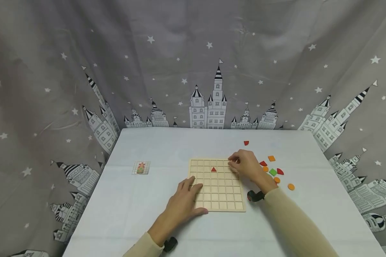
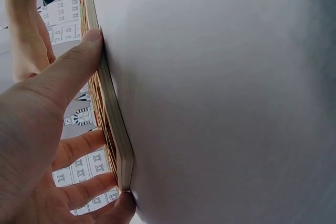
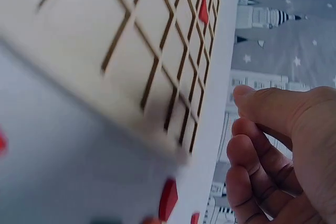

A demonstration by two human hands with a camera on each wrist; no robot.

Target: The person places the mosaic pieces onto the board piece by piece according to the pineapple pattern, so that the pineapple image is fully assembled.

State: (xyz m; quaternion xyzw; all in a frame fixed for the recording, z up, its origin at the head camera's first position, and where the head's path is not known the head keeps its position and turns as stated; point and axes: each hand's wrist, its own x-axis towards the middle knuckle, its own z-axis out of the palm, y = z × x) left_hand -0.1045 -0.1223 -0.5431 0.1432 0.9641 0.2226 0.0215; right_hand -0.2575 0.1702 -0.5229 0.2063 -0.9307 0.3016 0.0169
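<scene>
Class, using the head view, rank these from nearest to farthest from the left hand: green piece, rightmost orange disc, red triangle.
1. Red triangle: on the board.
2. Green piece: right of the board.
3. Rightmost orange disc: farthest right.

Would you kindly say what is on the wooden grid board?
A red triangle lies on the board; in the head view, the left hand and right hand hide cells at left and far right.

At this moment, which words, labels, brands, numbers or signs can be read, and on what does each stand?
There is no readable text.
Picture card: any print is too small to read.
Grid board: no lettering shows.
Curtain: printed castles and stars, no readable words.
</scene>
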